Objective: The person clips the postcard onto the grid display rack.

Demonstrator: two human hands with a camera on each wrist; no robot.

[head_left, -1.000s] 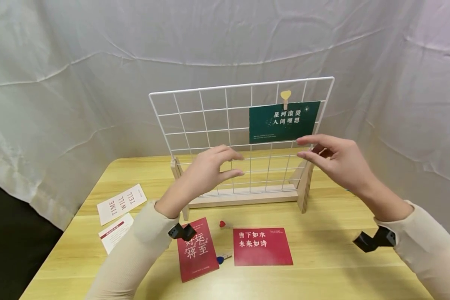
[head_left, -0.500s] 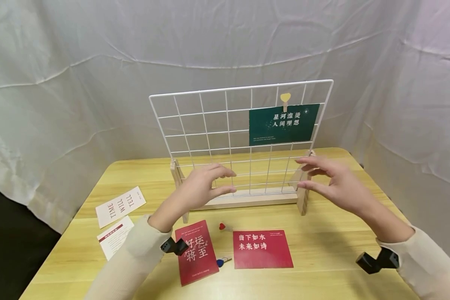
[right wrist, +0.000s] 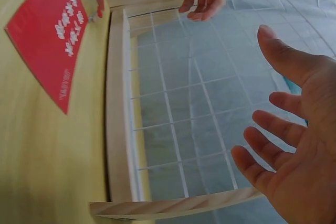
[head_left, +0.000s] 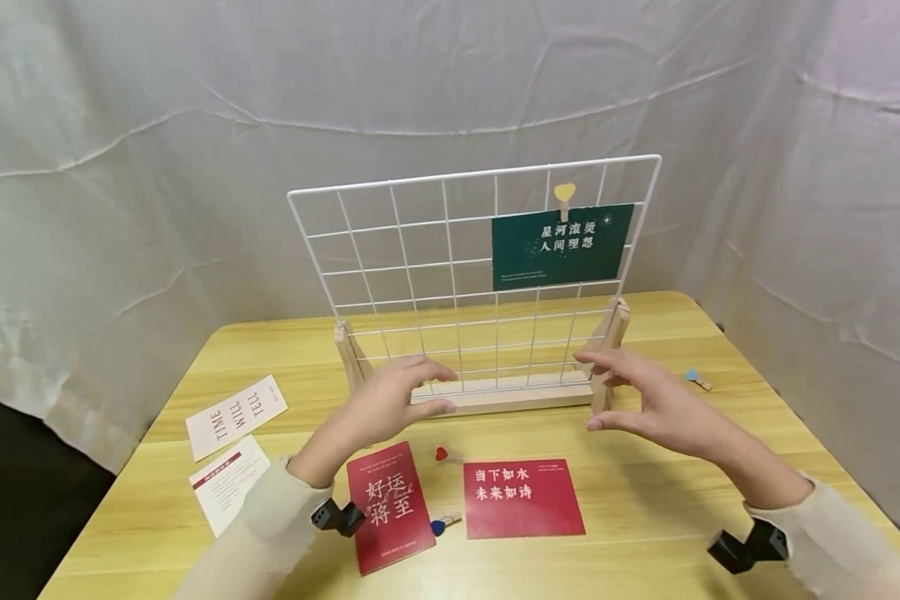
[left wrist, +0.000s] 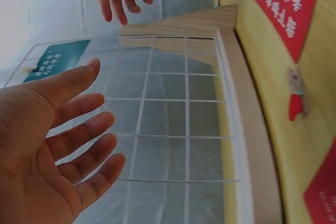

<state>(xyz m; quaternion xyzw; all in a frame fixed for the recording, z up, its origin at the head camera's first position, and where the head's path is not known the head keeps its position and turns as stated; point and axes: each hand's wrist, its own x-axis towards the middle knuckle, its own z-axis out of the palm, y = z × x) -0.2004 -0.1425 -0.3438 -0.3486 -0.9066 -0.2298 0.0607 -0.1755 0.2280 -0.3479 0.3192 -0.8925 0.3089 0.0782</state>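
Note:
Both hands hover in front of a white wire grid [head_left: 450, 242] on a wooden stand. My left hand [head_left: 390, 400] holds nothing; its fingers are loosely bent and apart from the thumb. The right hand [head_left: 652, 400] is likewise bare, near the stand's right leg [head_left: 610, 333], with a gap between thumb and fingers. On the grid's upper right hangs a green card [head_left: 562, 250] under a yellow heart clothespin [head_left: 565, 196]. Below the hands lie a red card [head_left: 525, 500] and a darker red card [head_left: 390, 508]. Both wrist views show spread, bare fingers.
Between the red cards lie a red heart clothespin [head_left: 442, 454] and a blue heart clothespin [head_left: 442, 523]. A light blue clothespin [head_left: 696, 379] lies at the right. Two white cards, one lettered [head_left: 236, 417] and one with a red stripe [head_left: 228, 483], lie left. Grey curtain [head_left: 450, 75] stands behind.
Both hands have come down and back from the grid, the right one from just under the green card. The light blue clothespin at the right has come into view. The green card still hangs.

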